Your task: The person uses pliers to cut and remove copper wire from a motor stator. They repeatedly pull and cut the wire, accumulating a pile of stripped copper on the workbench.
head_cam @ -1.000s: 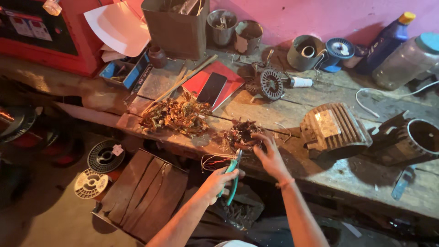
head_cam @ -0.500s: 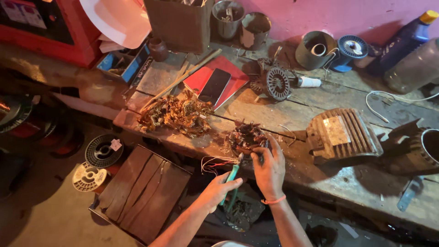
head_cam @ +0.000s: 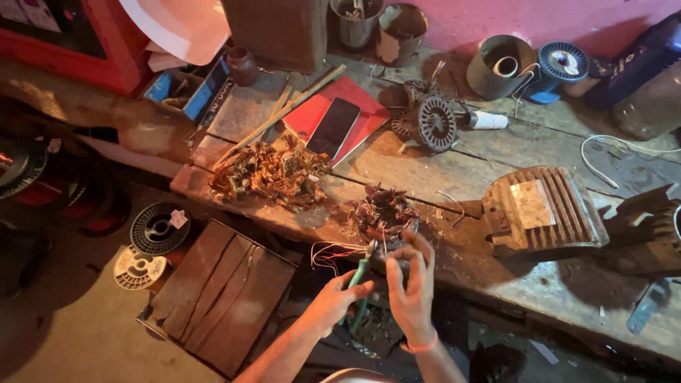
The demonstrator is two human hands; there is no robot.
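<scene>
My left hand (head_cam: 332, 301) grips green-handled pliers (head_cam: 360, 280) just below the front edge of a wooden workbench (head_cam: 440, 177). My right hand (head_cam: 413, 280) holds a small round motor stator (head_cam: 385, 216) packed with burnt copper winding, at the bench edge. The plier jaws point up at the stator's lower side. Thin red and white wires (head_cam: 332, 254) trail left from the stator. A heap of stripped copper wire (head_cam: 269, 174) lies on the bench to the left.
On the bench lie a dark phone (head_cam: 333, 128) on a red book (head_cam: 362, 117), a round rotor part (head_cam: 434, 122), a ribbed motor housing (head_cam: 543, 209) and a blue wire spool (head_cam: 564, 62). Below stand a wooden board (head_cam: 216, 294) and two empty spools (head_cam: 157, 228).
Both hands have come closer together at the stator. The pliers have risen from hanging low to pointing at the stator's underside.
</scene>
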